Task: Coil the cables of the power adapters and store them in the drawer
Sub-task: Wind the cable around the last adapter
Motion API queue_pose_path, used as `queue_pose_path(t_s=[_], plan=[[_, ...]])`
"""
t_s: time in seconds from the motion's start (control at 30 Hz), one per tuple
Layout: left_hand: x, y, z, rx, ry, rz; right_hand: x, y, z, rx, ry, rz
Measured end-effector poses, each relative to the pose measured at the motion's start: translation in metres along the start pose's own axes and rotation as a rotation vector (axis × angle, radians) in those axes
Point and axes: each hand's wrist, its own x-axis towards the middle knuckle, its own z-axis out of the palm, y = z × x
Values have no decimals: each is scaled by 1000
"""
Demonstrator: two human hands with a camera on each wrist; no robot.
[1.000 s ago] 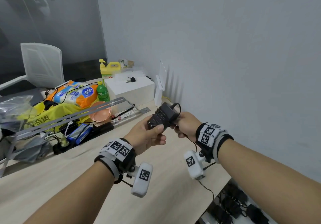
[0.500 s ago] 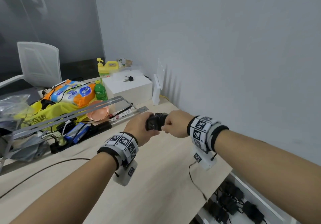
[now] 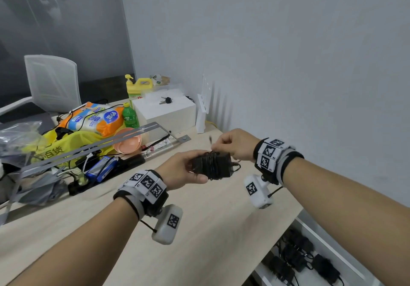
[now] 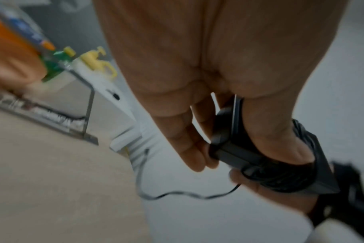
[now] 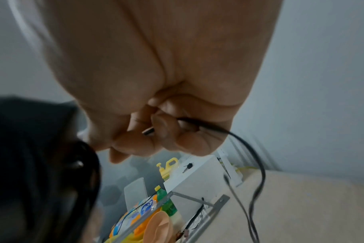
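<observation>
Your left hand (image 3: 180, 170) grips the black power adapter (image 3: 211, 166) above the tabletop (image 3: 199, 230), thumb curled along its near side and fingers wrapped round the far side, and the cable (image 4: 280, 177) lies in many turns round the adapter's body. Just to the right of it, your right hand (image 3: 236, 144) pinches the free end of that cable between thumb and curled fingers; in the right wrist view the metal plug tip (image 5: 148, 131) pokes out between the fingertips, and a short slack loop hangs from the hand. Both hands are held close together, nearly touching over the adapter. Below and to the right of your right forearm the white drawer (image 3: 346, 261) stands open beneath the tabletop's edge, with several coiled black adapters (image 3: 295, 257) lying side by side inside. Beyond your left hand sit an orange bowl (image 3: 127, 143), a green bottle (image 3: 129, 116) and a white box (image 3: 164, 112) with keys (image 3: 166, 100) on top.
</observation>
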Motion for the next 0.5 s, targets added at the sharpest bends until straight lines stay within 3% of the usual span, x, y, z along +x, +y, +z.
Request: queue_pose_path(t_s=[0.17, 0.23, 0.37, 0.5], plan=[[-1, -3, 10, -603, 151, 9, -8, 9, 21, 372, 37, 137], [0, -2, 12, -668, 235, -11, -10, 12, 30, 373, 27, 162], [7, -4, 16, -554, 454, -88, -14, 16, 51, 195, 17, 153], [14, -19, 11, -31, 629, -148, -20, 14, 62, -59, -17, 76]])
